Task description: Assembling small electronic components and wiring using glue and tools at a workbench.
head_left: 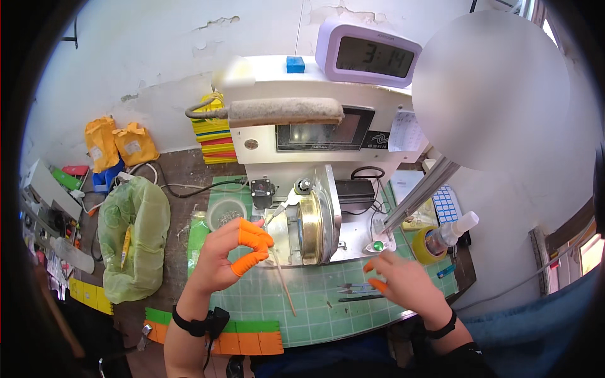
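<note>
Lilac digital clock (368, 51), green plastic bag (134, 236), tape roll (423, 246).

Bench layout
Machine (315, 164) at mat (315, 302) rear edge, clock (368, 57) on top. Bag (132, 239) left of mat, tape roll (425, 246) right. Tweezers (353, 288) on mat, front right.

Green mat (315, 302) on dark bench (179, 173)

Orange finger covers sit on both the left hand (230, 255) and right hand (403, 280); each wrist wears a black band.
</note>
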Demonstrator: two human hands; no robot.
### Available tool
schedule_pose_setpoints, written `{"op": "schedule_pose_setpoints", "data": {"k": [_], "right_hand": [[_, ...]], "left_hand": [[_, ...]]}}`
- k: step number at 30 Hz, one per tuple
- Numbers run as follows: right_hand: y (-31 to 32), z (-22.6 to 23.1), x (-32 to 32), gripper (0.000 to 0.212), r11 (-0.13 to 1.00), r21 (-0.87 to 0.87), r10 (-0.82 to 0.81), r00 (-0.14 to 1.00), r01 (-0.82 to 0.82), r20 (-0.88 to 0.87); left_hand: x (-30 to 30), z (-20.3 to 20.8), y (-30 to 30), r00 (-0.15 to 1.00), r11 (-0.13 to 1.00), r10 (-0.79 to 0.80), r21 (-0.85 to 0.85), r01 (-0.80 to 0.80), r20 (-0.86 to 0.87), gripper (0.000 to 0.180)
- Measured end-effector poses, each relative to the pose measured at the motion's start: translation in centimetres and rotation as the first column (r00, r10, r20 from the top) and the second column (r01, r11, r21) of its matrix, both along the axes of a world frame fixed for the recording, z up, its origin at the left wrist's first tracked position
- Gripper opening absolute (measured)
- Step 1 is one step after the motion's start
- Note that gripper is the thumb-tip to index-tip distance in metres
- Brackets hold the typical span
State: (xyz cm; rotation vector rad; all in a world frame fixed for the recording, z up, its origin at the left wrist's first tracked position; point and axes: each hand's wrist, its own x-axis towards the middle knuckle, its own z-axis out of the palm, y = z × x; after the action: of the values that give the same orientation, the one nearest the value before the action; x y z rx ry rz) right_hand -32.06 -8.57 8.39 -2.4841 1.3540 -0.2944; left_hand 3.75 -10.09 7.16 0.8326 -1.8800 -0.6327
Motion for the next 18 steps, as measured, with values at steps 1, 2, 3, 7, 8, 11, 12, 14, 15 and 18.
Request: {"op": "schedule_pose_setpoints", "data": {"k": [1, 2, 3, 7, 8, 11, 12, 14, 15, 18], "right_hand": [[-0.8, 0.4, -0.4, 0.028, 0.993, -0.114, -0.032, 0.996, 0.041, 0.077], [-1.8, 0.9, -0.5, 0.028, 0.961, -0.262, -0.057, 0.989, 0.092, 0.137], [-2.8, 1.4, -0.4, 0.029, 0.906, -0.398, -0.069, 0.977, 0.146, 0.202], [-6.9, 0.9, -0.3, 0.029, 0.783, -0.586, -0.088, 0.969, 0.211, 0.232], [-7.6, -0.1, -0.8, 0.023, 0.791, -0.566, -0.059, 0.951, 0.230, 0.304], [-8.5, -3.9, -7.2, 0.028, 0.533, -0.737, -0.220, 0.910, 0.415, 0.353], [-8.9, -4.6, -9.6, 0.044, 0.796, -0.373, -0.270, 0.831, 0.477, 0.486], [-12.2, -11.1, -18.6, 0.058, 0.821, -0.416, -0.178, 0.867, 0.392, 0.465], [-4.6, -3.3, -7.4, 0.026, 0.791, -0.476, -0.292, 0.921, 0.385, 0.259], [0.8, 0.9, -5.6, 0.023, 0.848, -0.376, -0.291, 0.921, 0.373, 0.258]], "left_hand": [[-0.1, 0.5, 0.0, 1.000, 1.000, -0.014, 0.013, 0.014, -0.001, 0.013], [-0.7, 1.1, 0.2, 0.999, 0.999, 0.034, -0.002, -0.034, 0.030, 0.014], [-0.8, 1.6, 0.4, 0.996, 0.999, 0.044, -0.032, -0.042, 0.082, 0.015], [-0.7, 3.5, 1.2, 0.944, 0.947, 0.232, -0.277, -0.165, 0.233, 0.019], [-0.8, 3.5, 1.5, 0.940, 0.936, 0.237, -0.318, -0.153, 0.245, 0.017], [-3.2, 2.0, 0.0, 0.904, 0.885, 0.287, -0.448, -0.125, 0.316, 0.016], [-4.0, 0.6, -0.8, 0.922, 0.858, 0.285, -0.499, -0.122, 0.264, 0.017], [-5.8, -0.3, -1.9, 0.968, 0.866, 0.202, -0.489, -0.106, 0.149, 0.015], [-4.7, -0.5, -1.0, 0.948, 0.878, 0.273, -0.445, -0.178, 0.160, 0.014], [-1.3, 4.2, 4.1, 0.956, 0.879, 0.294, -0.396, -0.267, 0.010, 0.015]]}}
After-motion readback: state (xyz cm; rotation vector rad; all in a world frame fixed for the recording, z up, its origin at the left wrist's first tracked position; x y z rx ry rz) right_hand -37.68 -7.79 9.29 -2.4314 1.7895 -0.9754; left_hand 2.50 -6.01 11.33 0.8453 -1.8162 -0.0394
